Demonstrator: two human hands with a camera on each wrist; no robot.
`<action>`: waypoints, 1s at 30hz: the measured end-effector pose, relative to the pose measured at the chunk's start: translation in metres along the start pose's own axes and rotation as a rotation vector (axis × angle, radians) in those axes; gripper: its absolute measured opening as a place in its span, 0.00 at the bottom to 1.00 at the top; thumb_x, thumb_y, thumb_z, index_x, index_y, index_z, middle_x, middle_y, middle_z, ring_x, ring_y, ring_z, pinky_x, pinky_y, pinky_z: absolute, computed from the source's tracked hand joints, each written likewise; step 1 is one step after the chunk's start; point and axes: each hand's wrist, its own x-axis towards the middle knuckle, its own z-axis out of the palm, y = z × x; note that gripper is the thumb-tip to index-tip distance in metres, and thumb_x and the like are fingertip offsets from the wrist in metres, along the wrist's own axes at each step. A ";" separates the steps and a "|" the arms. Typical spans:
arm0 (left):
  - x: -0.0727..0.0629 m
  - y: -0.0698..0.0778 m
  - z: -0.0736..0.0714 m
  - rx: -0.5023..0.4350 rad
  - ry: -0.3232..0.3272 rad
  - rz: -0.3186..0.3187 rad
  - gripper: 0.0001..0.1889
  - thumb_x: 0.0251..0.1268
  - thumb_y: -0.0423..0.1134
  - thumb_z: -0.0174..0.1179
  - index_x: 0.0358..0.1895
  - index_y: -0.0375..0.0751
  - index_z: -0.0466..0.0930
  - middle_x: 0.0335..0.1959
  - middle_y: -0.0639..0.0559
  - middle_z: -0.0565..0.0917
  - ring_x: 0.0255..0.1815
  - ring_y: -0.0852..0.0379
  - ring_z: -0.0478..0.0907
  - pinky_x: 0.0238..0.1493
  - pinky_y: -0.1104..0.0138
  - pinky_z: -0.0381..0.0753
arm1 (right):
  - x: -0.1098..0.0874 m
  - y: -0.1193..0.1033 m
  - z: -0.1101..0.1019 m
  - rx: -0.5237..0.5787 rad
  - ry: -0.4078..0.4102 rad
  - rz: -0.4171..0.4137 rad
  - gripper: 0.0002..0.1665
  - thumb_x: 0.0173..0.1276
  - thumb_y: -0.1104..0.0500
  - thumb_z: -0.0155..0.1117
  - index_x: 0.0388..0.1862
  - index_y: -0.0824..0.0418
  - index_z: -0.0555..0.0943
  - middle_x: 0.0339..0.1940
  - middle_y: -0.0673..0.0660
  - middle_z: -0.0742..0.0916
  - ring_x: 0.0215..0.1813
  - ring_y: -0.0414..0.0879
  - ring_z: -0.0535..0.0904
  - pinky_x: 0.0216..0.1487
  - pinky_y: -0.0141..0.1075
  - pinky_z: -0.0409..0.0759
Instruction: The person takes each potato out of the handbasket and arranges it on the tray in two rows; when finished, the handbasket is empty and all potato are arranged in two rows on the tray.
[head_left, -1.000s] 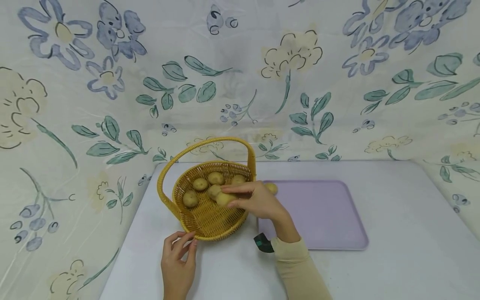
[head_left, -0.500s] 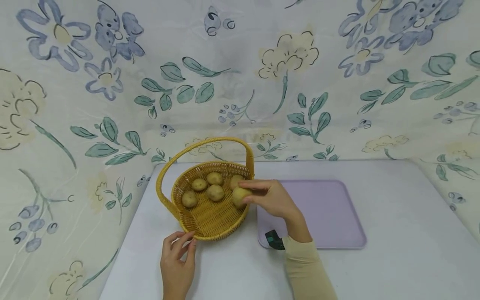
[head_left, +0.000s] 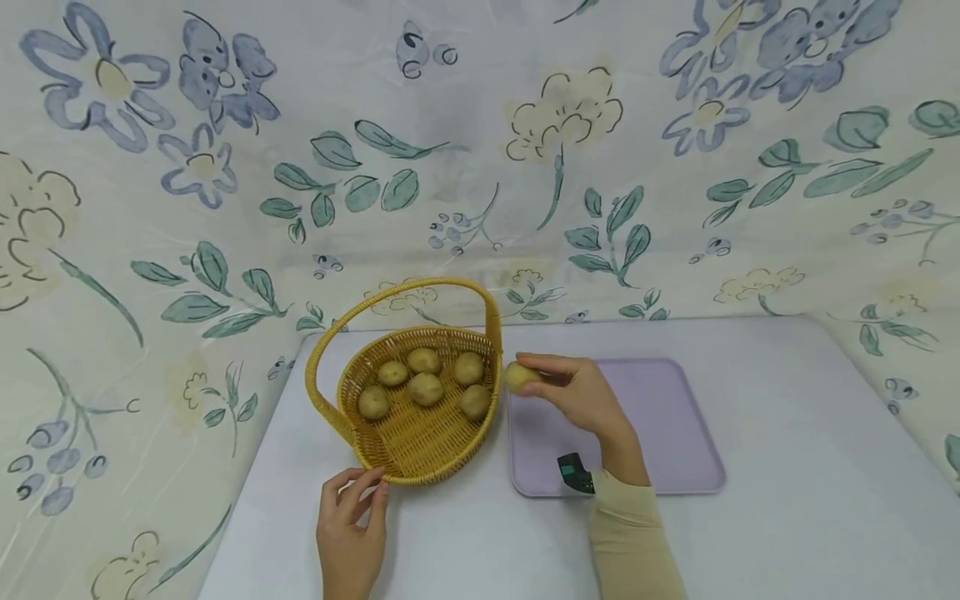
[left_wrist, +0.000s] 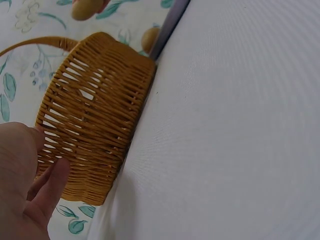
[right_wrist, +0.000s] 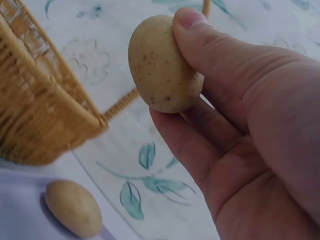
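Observation:
A yellow wicker basket (head_left: 420, 454) with a tall arched handle stands on the left, several potatoes (head_left: 426, 388) lying in it. At its near rim my left hand (head_left: 351, 533) pinches the edge, fingers over the rim and thumb on the outer wall (left_wrist: 97, 120). Just beyond the right rim, over the tray's back left corner, my right hand (head_left: 585, 396) holds a potato (right_wrist: 162, 65) between thumb and fingertips. Below it, another potato (right_wrist: 74, 208) rests on the lilac tray (head_left: 660, 433); the held one and my hand hide it in the head view.
The tray lies flat to the right of the basket on a white table (head_left: 795, 467). Behind the table hangs a floral sheet (head_left: 480, 167). A dark wrist camera (head_left: 575, 473) sticks out from my right wrist over the tray.
My right hand has carried its potato from over the basket, rightward past the rim, to above the tray. The left hand has stayed at the rim. The head view has shifted slightly.

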 end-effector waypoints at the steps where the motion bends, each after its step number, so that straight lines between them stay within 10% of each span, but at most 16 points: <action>1: 0.000 0.000 0.000 0.001 0.000 -0.003 0.13 0.59 0.20 0.69 0.46 0.34 0.87 0.50 0.44 0.76 0.48 0.80 0.76 0.47 0.90 0.79 | -0.001 0.001 -0.002 -0.009 0.010 0.007 0.26 0.61 0.57 0.77 0.60 0.56 0.86 0.62 0.53 0.87 0.58 0.36 0.84 0.58 0.27 0.85; 15: 0.000 0.000 0.000 -0.015 0.000 0.004 0.13 0.59 0.20 0.68 0.46 0.33 0.87 0.50 0.44 0.76 0.49 0.82 0.74 0.47 0.89 0.80 | -0.007 0.021 -0.025 -0.048 0.117 0.029 0.25 0.63 0.58 0.76 0.60 0.59 0.85 0.62 0.55 0.87 0.59 0.30 0.82 0.60 0.22 0.82; 30: 0.000 -0.001 0.000 -0.016 -0.006 0.000 0.13 0.59 0.20 0.69 0.46 0.34 0.87 0.50 0.45 0.77 0.48 0.81 0.75 0.47 0.89 0.80 | -0.009 0.025 -0.034 -0.059 0.197 0.092 0.26 0.66 0.57 0.75 0.63 0.60 0.83 0.64 0.55 0.85 0.70 0.49 0.78 0.62 0.21 0.80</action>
